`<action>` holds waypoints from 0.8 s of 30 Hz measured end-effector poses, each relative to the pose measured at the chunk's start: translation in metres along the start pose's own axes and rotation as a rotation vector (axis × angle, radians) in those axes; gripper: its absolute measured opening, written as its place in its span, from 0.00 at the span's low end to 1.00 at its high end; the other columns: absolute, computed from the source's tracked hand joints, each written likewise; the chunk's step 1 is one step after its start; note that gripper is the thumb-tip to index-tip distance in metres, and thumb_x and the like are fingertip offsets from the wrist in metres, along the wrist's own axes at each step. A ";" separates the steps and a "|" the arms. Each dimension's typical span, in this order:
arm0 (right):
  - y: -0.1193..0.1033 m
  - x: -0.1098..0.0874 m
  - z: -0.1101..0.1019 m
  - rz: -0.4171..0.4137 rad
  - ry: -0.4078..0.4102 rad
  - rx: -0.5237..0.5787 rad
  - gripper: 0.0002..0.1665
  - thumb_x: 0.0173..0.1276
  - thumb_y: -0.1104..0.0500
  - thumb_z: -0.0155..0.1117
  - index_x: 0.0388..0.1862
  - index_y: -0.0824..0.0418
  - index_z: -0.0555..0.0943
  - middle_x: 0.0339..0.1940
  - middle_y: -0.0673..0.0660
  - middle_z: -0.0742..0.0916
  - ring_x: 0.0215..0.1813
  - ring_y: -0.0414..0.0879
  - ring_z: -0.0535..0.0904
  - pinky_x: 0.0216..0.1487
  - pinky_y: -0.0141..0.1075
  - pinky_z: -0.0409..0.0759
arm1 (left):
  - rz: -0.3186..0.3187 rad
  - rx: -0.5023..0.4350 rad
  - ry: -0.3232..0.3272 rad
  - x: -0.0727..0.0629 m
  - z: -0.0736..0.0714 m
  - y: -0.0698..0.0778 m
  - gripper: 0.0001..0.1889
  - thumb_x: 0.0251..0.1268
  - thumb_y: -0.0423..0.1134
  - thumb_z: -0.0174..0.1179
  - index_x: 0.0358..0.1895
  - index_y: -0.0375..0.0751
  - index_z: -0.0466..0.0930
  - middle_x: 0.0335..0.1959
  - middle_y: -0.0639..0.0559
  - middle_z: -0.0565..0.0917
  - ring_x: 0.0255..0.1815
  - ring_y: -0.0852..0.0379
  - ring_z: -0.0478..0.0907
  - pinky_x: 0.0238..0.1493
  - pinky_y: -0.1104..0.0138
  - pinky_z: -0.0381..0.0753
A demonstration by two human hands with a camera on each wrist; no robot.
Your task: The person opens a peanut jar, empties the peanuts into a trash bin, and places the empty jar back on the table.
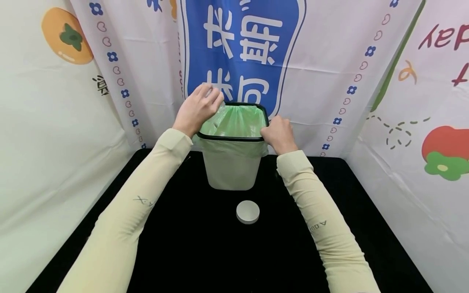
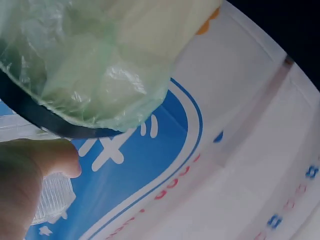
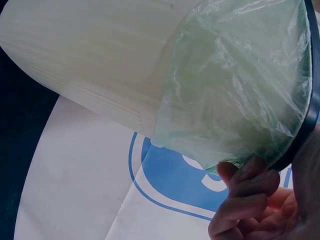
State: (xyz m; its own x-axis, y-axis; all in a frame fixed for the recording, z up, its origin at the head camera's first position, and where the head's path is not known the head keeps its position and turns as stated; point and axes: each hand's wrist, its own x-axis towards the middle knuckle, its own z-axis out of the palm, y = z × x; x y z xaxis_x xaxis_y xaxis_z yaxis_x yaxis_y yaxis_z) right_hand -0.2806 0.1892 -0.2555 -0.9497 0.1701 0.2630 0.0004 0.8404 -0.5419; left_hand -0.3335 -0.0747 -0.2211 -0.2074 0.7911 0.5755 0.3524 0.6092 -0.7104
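Note:
A pale trash can (image 1: 232, 171) with a dark rim stands on the black table, lined with a translucent green trash bag (image 1: 239, 122) folded over that rim. My left hand (image 1: 199, 106) is above the can's left side and holds a clear, ribbed plastic container (image 2: 54, 197). Much of the container is hidden by the hand, so its exact kind is unclear. At the right corner of the rim, my right hand (image 1: 280, 133) has its fingers curled, pinching the bag's folded edge (image 3: 220, 165).
A round white lid-like disc (image 1: 248, 211) lies on the black table (image 1: 205, 244) in front of the can. A printed cloth (image 1: 315, 53) hangs close behind the can. White printed side cloths (image 1: 44, 134) flank the table.

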 end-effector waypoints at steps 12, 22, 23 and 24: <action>0.000 0.000 0.001 0.004 -0.002 -0.016 0.12 0.59 0.63 0.53 0.18 0.54 0.66 0.17 0.53 0.69 0.23 0.51 0.69 0.23 0.40 0.68 | 0.014 -0.001 0.032 0.000 -0.002 -0.001 0.16 0.68 0.11 0.46 0.48 0.28 0.78 0.49 0.37 0.84 0.55 0.39 0.80 0.66 0.54 0.82; 0.000 -0.001 0.000 0.005 -0.006 -0.005 0.13 0.59 0.64 0.52 0.16 0.54 0.66 0.14 0.51 0.67 0.20 0.49 0.65 0.22 0.39 0.66 | -0.014 -0.023 0.002 0.000 -0.004 -0.003 0.17 0.65 0.11 0.48 0.51 0.27 0.78 0.52 0.36 0.84 0.57 0.39 0.80 0.67 0.54 0.81; 0.000 -0.001 0.000 0.007 -0.008 -0.003 0.13 0.59 0.64 0.52 0.16 0.54 0.66 0.14 0.51 0.67 0.20 0.49 0.65 0.22 0.39 0.66 | -0.034 -0.043 -0.011 0.000 -0.005 -0.003 0.18 0.64 0.11 0.48 0.52 0.27 0.77 0.53 0.35 0.84 0.57 0.38 0.80 0.68 0.53 0.81; 0.000 -0.002 0.000 0.008 -0.009 0.000 0.13 0.59 0.64 0.52 0.16 0.54 0.66 0.15 0.51 0.67 0.20 0.49 0.65 0.21 0.39 0.66 | -0.058 -0.069 -0.024 0.000 -0.005 -0.003 0.18 0.64 0.11 0.49 0.52 0.27 0.77 0.53 0.35 0.83 0.57 0.38 0.79 0.69 0.53 0.81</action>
State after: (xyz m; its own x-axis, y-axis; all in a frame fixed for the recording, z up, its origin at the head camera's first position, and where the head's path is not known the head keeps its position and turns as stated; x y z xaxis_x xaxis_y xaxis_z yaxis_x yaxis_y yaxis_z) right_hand -0.2789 0.1890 -0.2558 -0.9523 0.1723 0.2518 0.0080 0.8391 -0.5440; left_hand -0.3296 -0.0772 -0.2168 -0.2509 0.7559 0.6048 0.4008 0.6498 -0.6459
